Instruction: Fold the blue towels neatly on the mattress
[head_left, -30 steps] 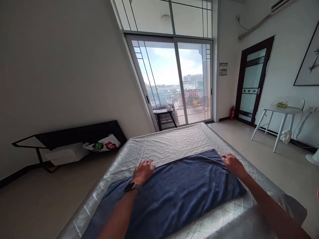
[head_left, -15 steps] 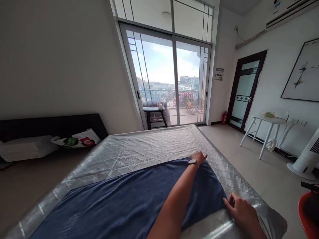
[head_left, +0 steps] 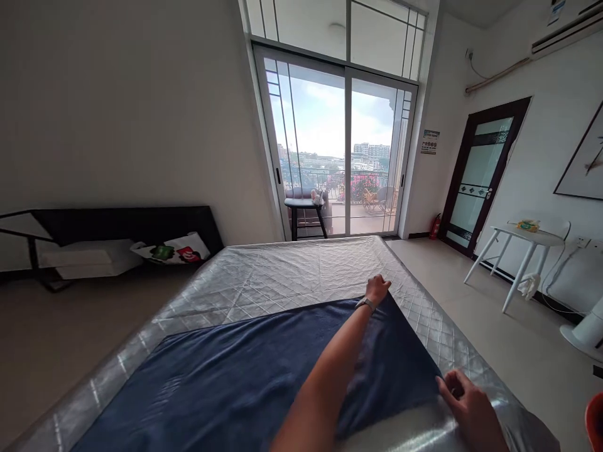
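The cloth (head_left: 264, 364) is dark blue and soft-looking, with small wrinkles, and it lies near 6 o'clock in the view. Under it is a big bed pad (head_left: 301, 270), silvery and shiny, with stitched crisscross lines. The left hand (head_left: 377, 289) is at the cloth's 2 o'clock corner, with its fingers curled in close together; I can't tell just how they grip the edge. A watch (head_left: 365, 304) with a light band is on that wrist. The right hand (head_left: 464, 398) is at the cloth's 3 o'clock corner, and its thumb and pointing finger pinch the edge. Over at 9 o'clock, a white bag (head_left: 174, 249) with green and red pictures sits by a whitish, boxy bundle (head_left: 94, 257); I can't see what is inside either one. At 3 o'clock, a yellow and green packet (head_left: 528, 225) is on a white seat (head_left: 537, 236) with thin legs. Part of a round red tub (head_left: 595, 420) shows at 4 o'clock, but its insides are hidden.
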Demonstrator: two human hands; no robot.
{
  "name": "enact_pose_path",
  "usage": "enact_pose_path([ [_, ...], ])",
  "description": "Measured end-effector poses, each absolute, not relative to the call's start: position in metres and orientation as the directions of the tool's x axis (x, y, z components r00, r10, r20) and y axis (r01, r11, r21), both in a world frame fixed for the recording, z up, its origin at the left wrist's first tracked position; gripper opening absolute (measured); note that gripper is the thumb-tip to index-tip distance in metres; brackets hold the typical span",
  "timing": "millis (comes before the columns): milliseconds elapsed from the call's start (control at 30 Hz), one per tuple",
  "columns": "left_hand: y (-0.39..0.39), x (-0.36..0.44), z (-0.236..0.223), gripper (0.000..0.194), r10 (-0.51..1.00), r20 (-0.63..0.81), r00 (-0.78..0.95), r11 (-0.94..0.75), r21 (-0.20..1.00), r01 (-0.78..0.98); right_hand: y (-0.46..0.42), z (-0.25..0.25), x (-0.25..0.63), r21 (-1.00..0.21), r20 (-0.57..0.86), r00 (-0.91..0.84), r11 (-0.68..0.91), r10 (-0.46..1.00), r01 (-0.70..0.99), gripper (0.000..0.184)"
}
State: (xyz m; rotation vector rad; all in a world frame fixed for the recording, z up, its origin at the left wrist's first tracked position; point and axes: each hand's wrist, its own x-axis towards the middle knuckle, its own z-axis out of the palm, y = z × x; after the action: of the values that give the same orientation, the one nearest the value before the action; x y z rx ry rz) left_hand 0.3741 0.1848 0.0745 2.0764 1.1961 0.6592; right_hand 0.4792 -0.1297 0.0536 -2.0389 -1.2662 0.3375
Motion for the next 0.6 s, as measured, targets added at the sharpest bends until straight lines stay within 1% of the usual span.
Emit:
enact_pose_path([
  [67, 0.191, 0.352, 0.087, 0.013, 0.914, 0.126, 0.386, -0.325, 0.798, 0.508, -0.127, 0.069, 0.465, -0.761, 0.206, 0.48, -0.169, 0.853, 0.627, 0.046],
  [133, 0.198, 0.323, 0.1, 0.009, 0.929, 0.132, 0.345, -0.284, 0.854, 0.437, -0.122, 0.086, 0.44, -0.802, 0.267, 0.449, -0.062, 0.852, 0.595, 0.05],
  [200, 0.204, 0.285, 0.113, 0.011, 0.933, 0.136, 0.332, -0.256, 0.901, 0.351, -0.116, 0.102, 0.404, -0.814, 0.329, 0.371, 0.062, 0.868, 0.577, 0.049],
  [267, 0.209, 0.239, 0.124, 0.016, 0.935, 0.146, 0.323, -0.237, 0.935, 0.264, -0.11, 0.115, 0.361, -0.792, 0.422, 0.249, 0.222, 0.872, 0.568, 0.043],
  [333, 0.211, 0.187, 0.135, 0.024, 0.939, 0.159, 0.306, -0.227, 0.953, 0.201, -0.102, 0.125, 0.315, -0.723, 0.536, 0.082, 0.407, 0.84, 0.559, 0.03],
  [400, 0.211, 0.132, 0.144, 0.031, 0.948, 0.156, 0.278, -0.211, 0.961, 0.182, -0.094, 0.133, 0.268, -0.611, 0.637, -0.105, 0.584, 0.764, 0.535, 0.018],
  [467, 0.209, 0.075, 0.15, 0.034, 0.963, 0.127, 0.239, -0.179, 0.961, 0.21, -0.086, 0.138, 0.22, -0.478, 0.695, -0.267, 0.706, 0.667, 0.522, 0.015],
  [600, 0.201, -0.03, 0.153, 0.035, 0.992, 0.046, 0.121, -0.086, 0.933, 0.35, -0.072, 0.14, 0.13, -0.278, 0.624, -0.52, 0.787, 0.584, 0.551, 0.016],
])
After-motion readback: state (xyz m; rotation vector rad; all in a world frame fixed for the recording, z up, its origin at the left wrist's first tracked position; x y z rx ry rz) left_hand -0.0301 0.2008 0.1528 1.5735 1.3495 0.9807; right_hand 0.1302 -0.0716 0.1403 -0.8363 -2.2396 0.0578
